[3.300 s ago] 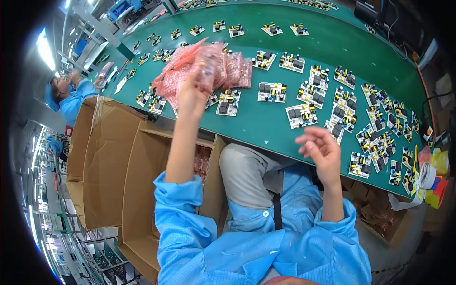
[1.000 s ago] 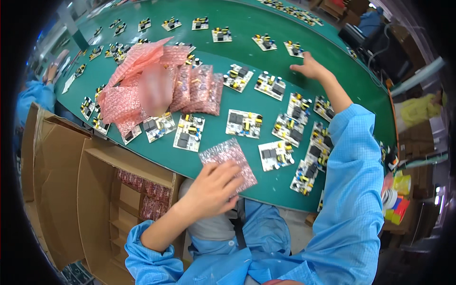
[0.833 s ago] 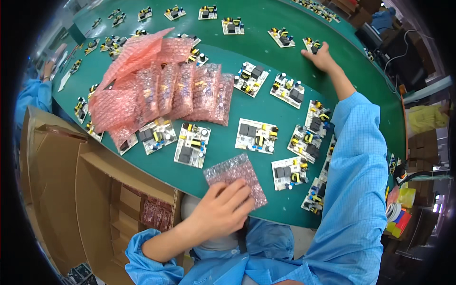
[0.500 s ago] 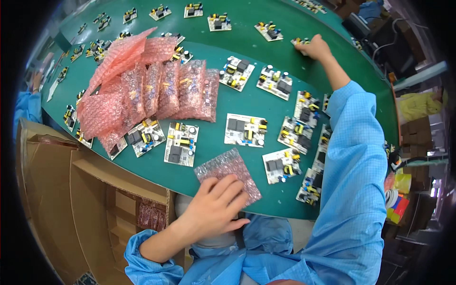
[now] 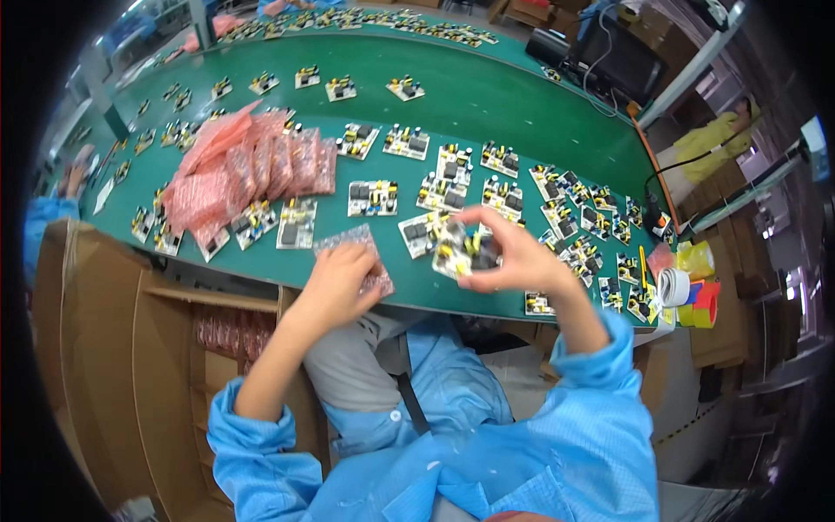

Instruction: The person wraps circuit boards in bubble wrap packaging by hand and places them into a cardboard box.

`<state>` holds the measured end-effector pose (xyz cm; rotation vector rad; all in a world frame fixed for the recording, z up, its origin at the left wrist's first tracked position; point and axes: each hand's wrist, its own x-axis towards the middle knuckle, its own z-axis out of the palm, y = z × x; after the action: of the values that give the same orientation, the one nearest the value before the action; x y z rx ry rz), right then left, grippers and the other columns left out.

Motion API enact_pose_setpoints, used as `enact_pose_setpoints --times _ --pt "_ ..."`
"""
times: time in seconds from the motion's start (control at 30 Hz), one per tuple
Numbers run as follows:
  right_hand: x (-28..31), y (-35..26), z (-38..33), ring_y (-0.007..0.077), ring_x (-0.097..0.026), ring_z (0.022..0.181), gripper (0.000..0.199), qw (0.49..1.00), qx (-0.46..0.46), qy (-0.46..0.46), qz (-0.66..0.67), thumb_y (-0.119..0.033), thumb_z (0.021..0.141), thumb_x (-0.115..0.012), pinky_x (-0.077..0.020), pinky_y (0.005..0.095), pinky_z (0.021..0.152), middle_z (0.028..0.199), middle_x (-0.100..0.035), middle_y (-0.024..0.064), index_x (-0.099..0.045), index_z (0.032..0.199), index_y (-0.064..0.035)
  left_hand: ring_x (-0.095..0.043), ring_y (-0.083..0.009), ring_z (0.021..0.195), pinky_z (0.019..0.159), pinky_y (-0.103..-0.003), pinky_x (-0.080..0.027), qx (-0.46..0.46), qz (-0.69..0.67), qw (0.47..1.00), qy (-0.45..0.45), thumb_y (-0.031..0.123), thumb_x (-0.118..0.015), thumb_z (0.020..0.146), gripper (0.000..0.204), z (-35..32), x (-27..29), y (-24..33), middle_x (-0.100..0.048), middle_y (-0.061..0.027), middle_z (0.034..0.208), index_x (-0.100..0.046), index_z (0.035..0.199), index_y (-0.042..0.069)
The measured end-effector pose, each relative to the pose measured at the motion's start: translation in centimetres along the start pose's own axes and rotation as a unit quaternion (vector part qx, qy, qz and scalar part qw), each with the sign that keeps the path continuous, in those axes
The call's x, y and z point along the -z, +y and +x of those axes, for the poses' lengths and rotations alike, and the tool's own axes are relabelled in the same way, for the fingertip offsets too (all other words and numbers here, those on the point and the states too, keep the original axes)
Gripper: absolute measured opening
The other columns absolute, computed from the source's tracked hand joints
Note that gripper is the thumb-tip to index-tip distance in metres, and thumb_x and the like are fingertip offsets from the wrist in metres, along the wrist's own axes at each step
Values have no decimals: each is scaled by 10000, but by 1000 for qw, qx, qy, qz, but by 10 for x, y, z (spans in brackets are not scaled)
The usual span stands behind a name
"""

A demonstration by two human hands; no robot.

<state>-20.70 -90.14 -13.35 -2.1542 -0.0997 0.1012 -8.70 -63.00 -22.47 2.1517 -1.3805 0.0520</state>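
Between thumb and fingers, the right hand [image 5: 509,255] grips one populated circuit board [image 5: 454,252], tilted and apparently raised; slight blur hides its finer parts. At nine o'clock from it, the left hand [image 5: 339,280] lays its fingers over a flat bubble-wrap pouch [image 5: 358,235] by the near edge of the green worktop [image 5: 413,289]; I cannot tell whether the thumb pinches it from below.

Just beyond the held piece, at about ten o'clock, another bare board [image 5: 416,231] lies on the worktop. From the left hand, overlapping filled pouches [image 5: 304,161] lean together at eleven o'clock, with loose pink bubble wrap [image 5: 217,142] heaped against them. Down at eight o'clock is a tall cardboard carton [image 5: 170,365], with wrapped packs [image 5: 219,335] visible inside.

Judging by this layout, wrapping is well begun but far from finished: one group is bagged, some packs are boxed, and the held board is unwrapped. Many bare boards [image 5: 578,257] remain at two to three o'clock from the right hand, ahead of the tape rolls [image 5: 704,306], and a spaced row [image 5: 341,88] sits farther off toward eleven.
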Motion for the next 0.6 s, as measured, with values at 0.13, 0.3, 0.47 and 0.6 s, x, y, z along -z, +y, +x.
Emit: enact_pose_setpoints --times 0.13,0.3,0.47,0.6 --pt "-74 31 -66 148 -531 1106 880 954 -20 96 282 -7 613 -873 -448 300 954 1197 -507 66 -401 1354 -53 -541 -335 1068 859 -444 -457 72 59 991 -91 182 -726 749 281 27 4 21 -582 -142 1021 -587 947 38" --pt "-103 31 -84 101 -577 952 925 895 -91 108 423 -15 579 -891 -479 237 832 1074 -563 23 -449 1392 -28 -532 -360 1067 862 -444 -463 33 72 996 32 168 -728 758 279 16 -30 21 -555 -177 1052 -574 940 23" --pt "-93 57 -75 110 -569 1024 530 901 -73 160 396 -89 815 -769 -473 264 906 1125 -604 45 -515 1276 -29 -528 -327 1039 876 -424 -438 25 70 987 145 182 -739 758 249 -4 -31 25 -541 -127 1044 -564 868 42" --pt "-96 50 -54 99 -608 953 327 889 -75 209 401 -154 912 -710 -479 264 872 1058 -651 44 -540 1167 -40 -531 -319 1032 877 -410 -423 15 81 989 123 196 -744 755 245 -7 -23 22 -546 -111 1045 -563 841 55"
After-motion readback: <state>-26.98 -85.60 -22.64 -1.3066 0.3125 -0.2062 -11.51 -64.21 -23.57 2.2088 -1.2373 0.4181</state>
